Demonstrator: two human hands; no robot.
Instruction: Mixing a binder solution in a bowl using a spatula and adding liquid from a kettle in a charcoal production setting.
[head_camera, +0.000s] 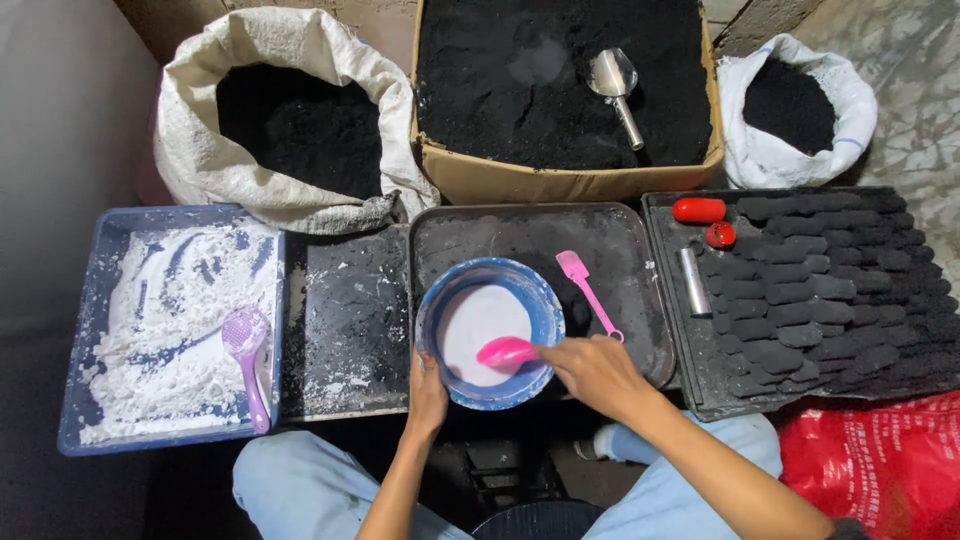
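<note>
At the dark tray's (640, 300) near edge, hands are working a blue bowl (489, 330).
Left hand (427, 397) is gripping its rim; right hand (597, 373) is holding a pink spoon (505, 350) inside.

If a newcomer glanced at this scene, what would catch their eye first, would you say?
Probably the blue bowl of white mixture at centre, gripped by the left hand while the right hand dips a pink spoon into it. Next, the rows of black briquettes on the right tray and the white powder in the blue tray on the left.

Bowl (489, 330) on mid tray (540, 235); powder tray (90, 330) left, briquette tray (820, 290) right, box (560, 180) behind.
</note>
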